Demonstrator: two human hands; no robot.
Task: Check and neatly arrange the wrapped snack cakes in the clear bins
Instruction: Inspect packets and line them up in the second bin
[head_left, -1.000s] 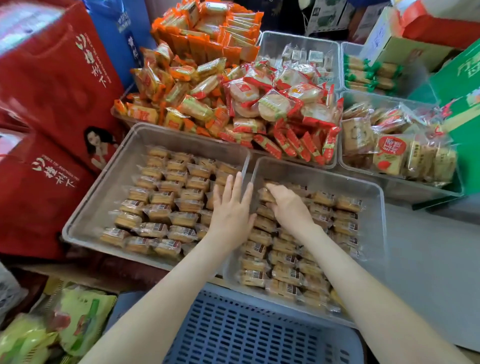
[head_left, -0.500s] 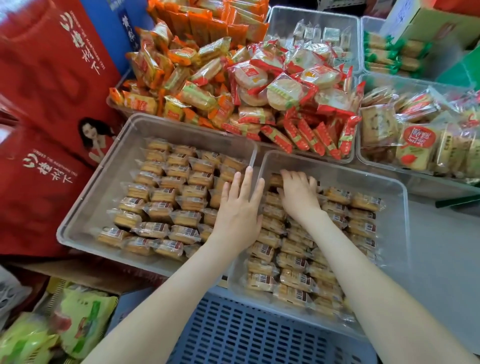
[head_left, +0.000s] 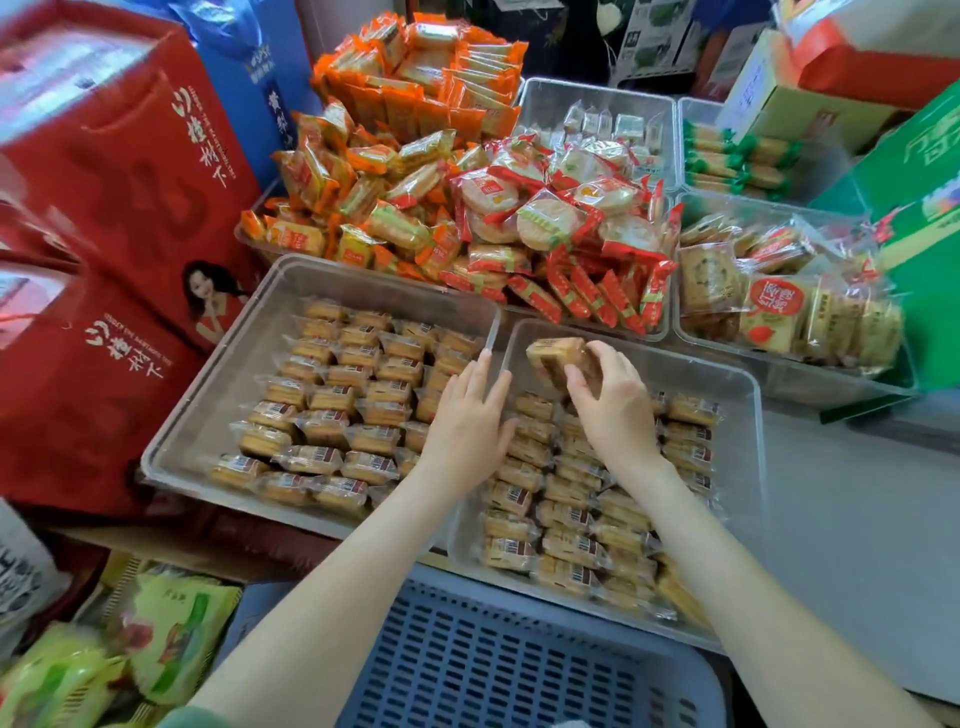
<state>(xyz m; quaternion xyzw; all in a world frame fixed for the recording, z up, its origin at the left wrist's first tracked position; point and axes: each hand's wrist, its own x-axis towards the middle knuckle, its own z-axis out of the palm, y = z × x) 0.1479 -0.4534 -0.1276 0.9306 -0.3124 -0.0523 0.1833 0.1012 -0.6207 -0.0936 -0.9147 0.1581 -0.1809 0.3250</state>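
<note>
Two clear bins sit side by side, each filled with rows of small wrapped snack cakes. The left bin (head_left: 218, 395) holds tidy rows (head_left: 337, 395). The right bin (head_left: 743, 415) holds rows (head_left: 561, 519) running toward me. My right hand (head_left: 618, 410) grips a wrapped cake (head_left: 556, 356), lifted above the far left corner of the right bin. My left hand (head_left: 470, 421) lies flat with straight fingers over the shared edge of the two bins, touching cakes at the left bin's right side.
Behind the bins are heaps of orange-wrapped snacks (head_left: 395, 171), red-wrapped round crackers (head_left: 561, 223) and a bin of clear-bagged biscuits (head_left: 779, 296). Red gift bags (head_left: 119, 208) stand at the left, green boxes (head_left: 919, 208) at the right. A blue slotted crate (head_left: 509, 665) is nearest me.
My right hand has closed round a cake at the far end of the right bin and lifted it up. My left hand stays flat at the bins' shared edge.
</note>
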